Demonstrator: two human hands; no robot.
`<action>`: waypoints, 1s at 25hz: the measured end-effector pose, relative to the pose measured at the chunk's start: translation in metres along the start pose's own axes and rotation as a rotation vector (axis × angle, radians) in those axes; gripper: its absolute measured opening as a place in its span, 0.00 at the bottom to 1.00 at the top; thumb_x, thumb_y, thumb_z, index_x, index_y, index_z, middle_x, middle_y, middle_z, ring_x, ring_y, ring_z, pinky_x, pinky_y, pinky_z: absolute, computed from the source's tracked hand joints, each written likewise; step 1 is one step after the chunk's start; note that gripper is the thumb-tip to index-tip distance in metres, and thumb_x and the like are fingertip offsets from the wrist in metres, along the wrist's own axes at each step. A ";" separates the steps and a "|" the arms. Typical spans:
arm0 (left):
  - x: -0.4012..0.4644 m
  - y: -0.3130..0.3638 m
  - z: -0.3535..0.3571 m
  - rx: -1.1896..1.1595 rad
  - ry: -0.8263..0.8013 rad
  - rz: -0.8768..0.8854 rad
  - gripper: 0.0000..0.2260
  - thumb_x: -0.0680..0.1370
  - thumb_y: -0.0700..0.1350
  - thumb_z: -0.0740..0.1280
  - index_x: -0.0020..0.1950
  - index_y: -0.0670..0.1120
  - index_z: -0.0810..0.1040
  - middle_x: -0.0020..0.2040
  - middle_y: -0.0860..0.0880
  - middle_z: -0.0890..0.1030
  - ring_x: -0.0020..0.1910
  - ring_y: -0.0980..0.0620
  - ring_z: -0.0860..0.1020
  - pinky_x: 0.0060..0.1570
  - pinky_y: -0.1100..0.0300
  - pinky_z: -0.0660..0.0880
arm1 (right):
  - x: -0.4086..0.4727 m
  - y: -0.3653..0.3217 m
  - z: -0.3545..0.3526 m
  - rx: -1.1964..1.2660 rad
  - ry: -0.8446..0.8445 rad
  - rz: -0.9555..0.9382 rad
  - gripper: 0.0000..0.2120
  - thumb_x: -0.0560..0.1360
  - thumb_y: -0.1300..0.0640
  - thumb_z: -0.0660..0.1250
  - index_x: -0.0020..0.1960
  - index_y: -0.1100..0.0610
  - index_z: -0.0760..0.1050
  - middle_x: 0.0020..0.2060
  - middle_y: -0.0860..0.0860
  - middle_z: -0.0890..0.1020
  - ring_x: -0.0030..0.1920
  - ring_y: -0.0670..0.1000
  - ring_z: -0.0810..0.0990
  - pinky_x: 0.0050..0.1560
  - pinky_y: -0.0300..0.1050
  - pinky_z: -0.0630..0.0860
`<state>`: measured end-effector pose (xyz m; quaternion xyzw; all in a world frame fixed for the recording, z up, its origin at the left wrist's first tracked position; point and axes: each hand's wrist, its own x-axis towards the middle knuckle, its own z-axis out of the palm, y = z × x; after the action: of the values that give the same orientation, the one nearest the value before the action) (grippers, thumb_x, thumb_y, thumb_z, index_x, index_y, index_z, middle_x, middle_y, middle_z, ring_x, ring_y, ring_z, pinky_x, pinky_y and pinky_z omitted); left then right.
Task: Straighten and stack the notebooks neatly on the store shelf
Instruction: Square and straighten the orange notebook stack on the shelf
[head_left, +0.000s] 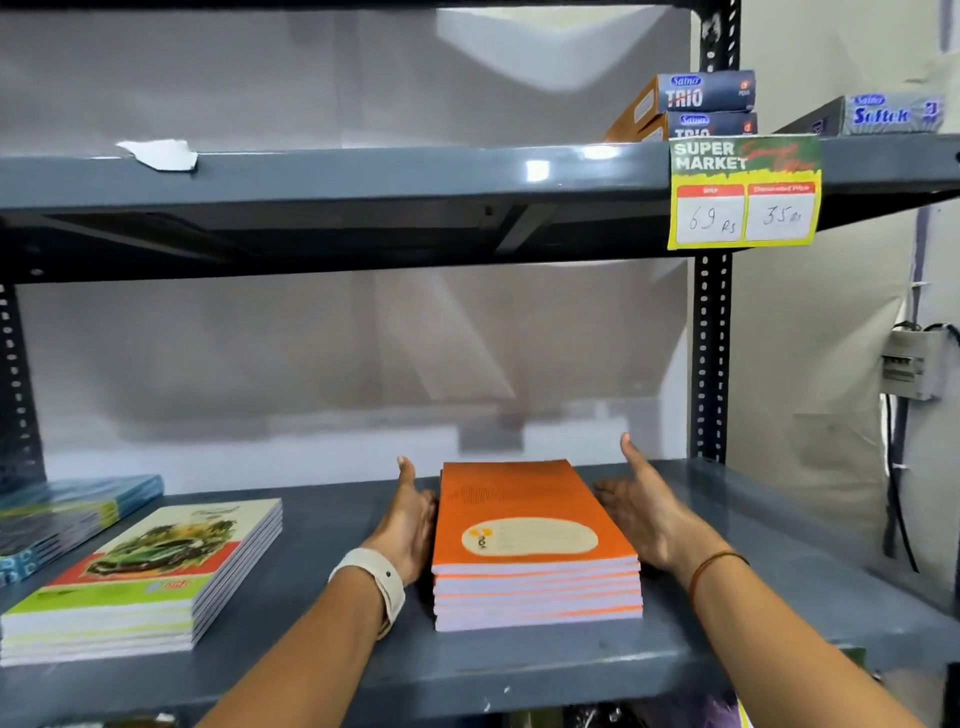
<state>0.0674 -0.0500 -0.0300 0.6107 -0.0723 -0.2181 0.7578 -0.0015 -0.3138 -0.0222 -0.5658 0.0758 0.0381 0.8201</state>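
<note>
A stack of several orange notebooks (530, 545) lies squared up on the grey metal shelf (332, 670), right of centre. My left hand (410, 519) rests flat against the stack's left side, fingers straight, a white watch band on the wrist. My right hand (639, 506) stands with its palm toward the stack's right side, fingers spread and thumb up; whether it touches the stack I cannot tell. Neither hand grips a notebook. A second stack with a green car cover (150, 566) lies to the left. A third, blue stack (67, 514) sits at the far left, partly cut off.
The upper shelf (363, 176) hangs close overhead with a yellow supermarket price tag (745, 192) and blue pen boxes (701, 104) on it. A black perforated upright (709, 358) stands right of the orange stack. A switch box and cables (909, 369) hang on the right wall.
</note>
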 end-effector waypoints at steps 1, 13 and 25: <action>0.010 0.001 -0.001 -0.010 0.005 -0.011 0.43 0.71 0.74 0.40 0.64 0.42 0.71 0.46 0.40 0.85 0.48 0.42 0.82 0.55 0.47 0.76 | 0.011 -0.002 0.001 -0.008 -0.026 0.024 0.53 0.70 0.23 0.49 0.79 0.59 0.44 0.77 0.58 0.59 0.75 0.59 0.63 0.72 0.59 0.62; 0.094 0.026 -0.004 -0.093 0.221 0.009 0.36 0.74 0.71 0.42 0.42 0.43 0.75 0.39 0.44 0.76 0.36 0.46 0.74 0.41 0.55 0.72 | 0.117 -0.019 0.003 -0.014 0.066 -0.050 0.36 0.78 0.32 0.50 0.67 0.62 0.71 0.49 0.58 0.82 0.47 0.57 0.82 0.41 0.50 0.77; 0.101 0.020 -0.002 -0.126 0.313 0.078 0.37 0.78 0.67 0.43 0.52 0.40 0.79 0.43 0.41 0.82 0.34 0.47 0.79 0.44 0.56 0.76 | 0.129 -0.009 0.009 -0.199 0.160 -0.200 0.32 0.82 0.40 0.48 0.43 0.60 0.83 0.47 0.61 0.84 0.48 0.59 0.81 0.60 0.53 0.74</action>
<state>0.1634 -0.0875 -0.0275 0.5854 0.0368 -0.0950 0.8043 0.1281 -0.3113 -0.0320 -0.6502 0.0799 -0.0816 0.7511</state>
